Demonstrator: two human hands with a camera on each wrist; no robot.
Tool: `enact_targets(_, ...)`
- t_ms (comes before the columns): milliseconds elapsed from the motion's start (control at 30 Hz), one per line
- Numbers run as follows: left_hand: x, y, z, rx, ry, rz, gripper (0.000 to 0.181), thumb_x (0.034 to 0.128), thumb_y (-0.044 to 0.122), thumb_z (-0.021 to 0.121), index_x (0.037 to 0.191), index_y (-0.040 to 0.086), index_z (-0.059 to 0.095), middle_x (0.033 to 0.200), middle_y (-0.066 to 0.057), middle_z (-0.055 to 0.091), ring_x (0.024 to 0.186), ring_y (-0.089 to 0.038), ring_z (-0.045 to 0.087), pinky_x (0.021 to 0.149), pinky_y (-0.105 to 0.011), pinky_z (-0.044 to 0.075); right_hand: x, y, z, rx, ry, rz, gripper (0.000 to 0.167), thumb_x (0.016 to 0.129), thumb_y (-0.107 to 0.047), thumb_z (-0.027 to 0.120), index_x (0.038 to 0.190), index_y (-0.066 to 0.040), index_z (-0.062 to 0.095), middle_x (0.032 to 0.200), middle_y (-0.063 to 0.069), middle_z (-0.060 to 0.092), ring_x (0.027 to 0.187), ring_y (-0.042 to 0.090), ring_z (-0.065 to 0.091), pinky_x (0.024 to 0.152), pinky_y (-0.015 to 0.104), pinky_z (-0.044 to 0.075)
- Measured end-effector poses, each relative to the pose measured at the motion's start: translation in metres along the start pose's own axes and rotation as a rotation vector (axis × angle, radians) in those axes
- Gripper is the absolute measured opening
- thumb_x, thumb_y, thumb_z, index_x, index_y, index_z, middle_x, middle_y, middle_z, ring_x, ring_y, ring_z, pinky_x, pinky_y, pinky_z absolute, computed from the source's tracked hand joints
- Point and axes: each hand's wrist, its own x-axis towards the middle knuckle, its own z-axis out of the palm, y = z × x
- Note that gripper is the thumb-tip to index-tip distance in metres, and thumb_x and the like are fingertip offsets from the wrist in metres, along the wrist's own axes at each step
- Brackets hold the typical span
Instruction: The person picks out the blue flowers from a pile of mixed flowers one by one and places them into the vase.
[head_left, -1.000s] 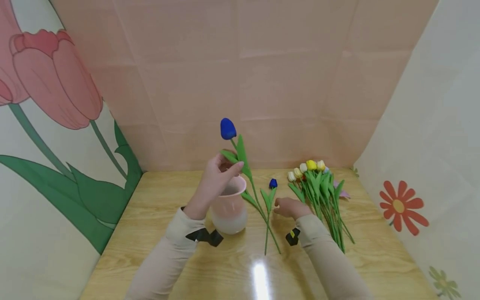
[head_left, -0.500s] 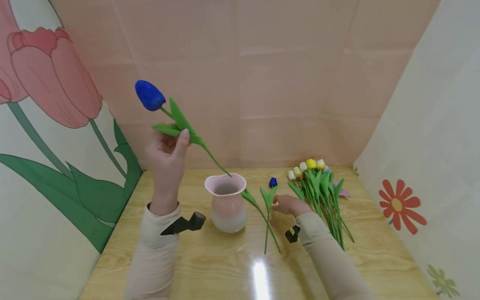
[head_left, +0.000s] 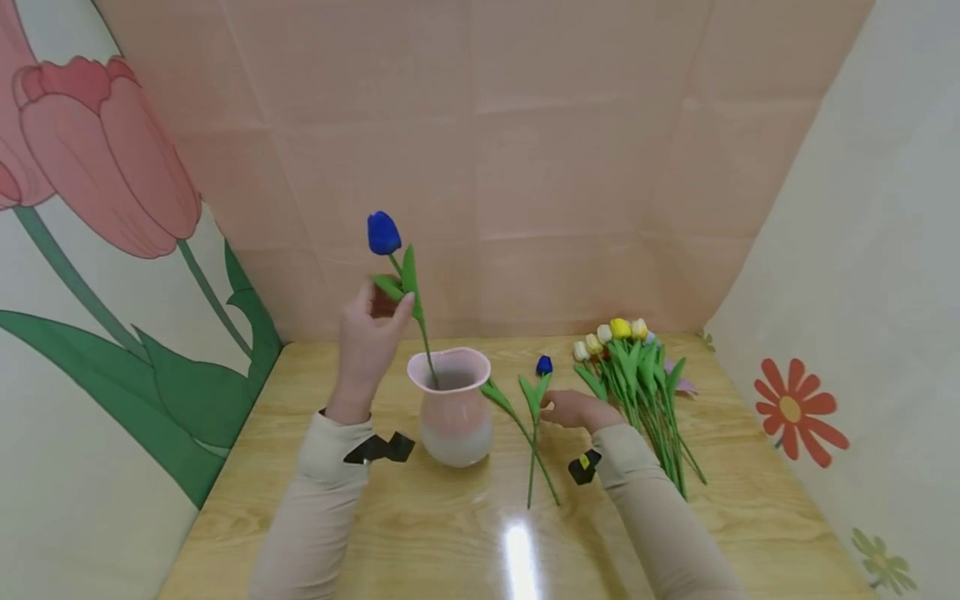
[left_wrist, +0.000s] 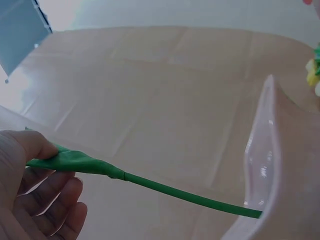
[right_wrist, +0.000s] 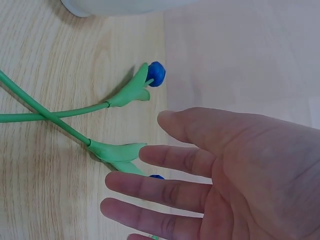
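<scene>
In the head view my left hand (head_left: 366,346) pinches an artificial blue tulip (head_left: 384,234) by its leaves and upper stem. The stem slants down into the mouth of a pink-and-white vase (head_left: 456,425); the left wrist view shows its lower end behind the rim (left_wrist: 272,165). My right hand (head_left: 573,410) hovers beside two more blue tulips lying with crossed stems, fingers (right_wrist: 160,192) loosely extended and holding nothing. One lying tulip (head_left: 544,365) shows its flower; the other's flower is hidden behind the vase in the head view but visible in the right wrist view (right_wrist: 156,74).
To the right lies a bunch of artificial tulips (head_left: 648,392), with white and yellow flowers and green stems. They rest on a wood-grain table (head_left: 435,533). A pink backdrop (head_left: 585,167) rises behind the table, with flower-printed panels on both sides.
My left hand swung left and up with the blue tulip, then came back right and down, its stem now inside the vase mouth. The right hand stays nearly still.
</scene>
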Motion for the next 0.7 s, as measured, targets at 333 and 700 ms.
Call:
enact_targets(333,-0.014,-0.042,0.013,0.103,-0.126,-0.211,0.022,0.0876,0.02,0.072,0.102,0.005,0.065,0.091,-0.012,0.07,0.084,-0.025,0.062,0.08,-0.037,0.052,0.002,0.001,0.001,0.056,-0.04,0.015,0.043,0.1,-0.032,0.052,0.133,-0.005,0.051,0.115,0.009,0.065,0.095,0.024,0.063,0.081,0.047,0.051)
enact_targets(700,-0.02,-0.059,0.019,0.156,-0.219,-0.248,0.017,0.0848,0.018,0.074,0.086,0.004,0.065,0.108,-0.012,0.069,0.099,-0.029,0.061,0.091,-0.048,0.047,0.003,0.003,0.005,0.077,-0.048,-0.002,0.038,0.101,-0.029,0.051,0.131,-0.006,0.053,0.115,0.014,0.065,0.096,0.026,0.063,0.081,0.046,0.051)
